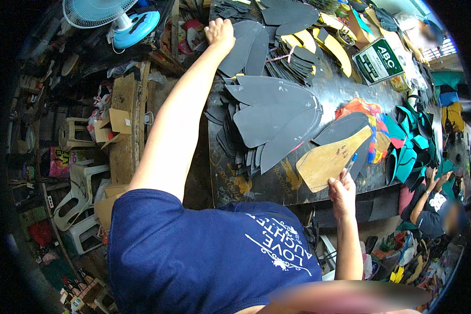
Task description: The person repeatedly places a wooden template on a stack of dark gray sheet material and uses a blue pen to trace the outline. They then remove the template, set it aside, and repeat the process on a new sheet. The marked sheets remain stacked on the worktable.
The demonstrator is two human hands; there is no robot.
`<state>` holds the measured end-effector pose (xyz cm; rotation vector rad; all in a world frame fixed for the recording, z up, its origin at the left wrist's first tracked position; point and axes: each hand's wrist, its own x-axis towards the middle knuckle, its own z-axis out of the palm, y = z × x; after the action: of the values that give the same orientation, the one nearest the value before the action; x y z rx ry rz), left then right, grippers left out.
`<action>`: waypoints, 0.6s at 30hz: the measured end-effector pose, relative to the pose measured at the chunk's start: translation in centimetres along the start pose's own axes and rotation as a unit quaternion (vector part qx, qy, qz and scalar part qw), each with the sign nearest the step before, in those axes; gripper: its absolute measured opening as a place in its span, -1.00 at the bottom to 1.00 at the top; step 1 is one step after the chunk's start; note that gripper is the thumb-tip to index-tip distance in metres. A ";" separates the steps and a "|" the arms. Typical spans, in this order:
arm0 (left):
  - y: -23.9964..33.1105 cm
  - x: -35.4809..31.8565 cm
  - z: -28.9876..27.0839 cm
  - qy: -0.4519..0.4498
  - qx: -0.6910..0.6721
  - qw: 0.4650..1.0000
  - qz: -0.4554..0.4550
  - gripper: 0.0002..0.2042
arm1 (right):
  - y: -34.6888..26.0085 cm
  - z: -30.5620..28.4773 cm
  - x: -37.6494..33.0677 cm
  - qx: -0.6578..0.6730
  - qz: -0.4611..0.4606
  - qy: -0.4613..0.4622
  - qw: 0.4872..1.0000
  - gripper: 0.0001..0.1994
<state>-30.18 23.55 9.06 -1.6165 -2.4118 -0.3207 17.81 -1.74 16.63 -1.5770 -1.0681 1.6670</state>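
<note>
My left hand reaches to the far left of the table, its fingers curled at the edge of a black leaf-shaped cut piece. My right hand grips the lower end of a tan pattern template with handwriting on it. A blue-tipped pen stands up from the same hand, over the template. Between my hands lies a fanned stack of black cut pieces with light pen marks. Another black piece lies partly under the template.
Black and yellow pieces and a green-and-white tin lie farther back on the dark table. Teal and black pieces are heaped at right, near another person. At left are a fan and a plastic chair.
</note>
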 end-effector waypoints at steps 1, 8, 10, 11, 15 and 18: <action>0.1 -0.3 -1.1 0.002 -0.026 1.000 0.015 -0.56 | 0.0 0.0 -0.2 0.004 0.005 0.010 1.000 -0.61; 4.4 -5.5 -17.3 0.124 -0.257 0.958 0.031 -0.83 | -0.6 -2.1 -1.0 -0.063 -0.075 0.034 0.995 -0.71; 5.3 -10.4 -21.1 0.196 -0.397 0.892 0.094 -0.87 | -0.6 -4.2 -1.3 -0.051 -0.088 0.055 0.993 -0.68; 5.8 -12.3 -22.5 0.201 -0.465 0.849 0.147 -0.86 | -0.6 -5.5 -1.6 -0.068 -0.114 0.076 0.988 -0.69; 9.0 -22.1 -22.7 0.069 -0.627 0.743 0.223 -0.70 | 0.1 -10.9 -2.9 0.038 -0.152 0.133 0.979 -0.73; 14.2 -30.4 -18.0 -0.197 -0.770 0.599 0.100 -0.70 | 1.3 -14.1 -3.7 0.038 -0.174 0.210 0.961 -0.74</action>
<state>-4.69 -3.35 17.91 -2.5301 -1.8262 -2.8217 32.30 -3.47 17.78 -1.4996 -0.9747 1.0664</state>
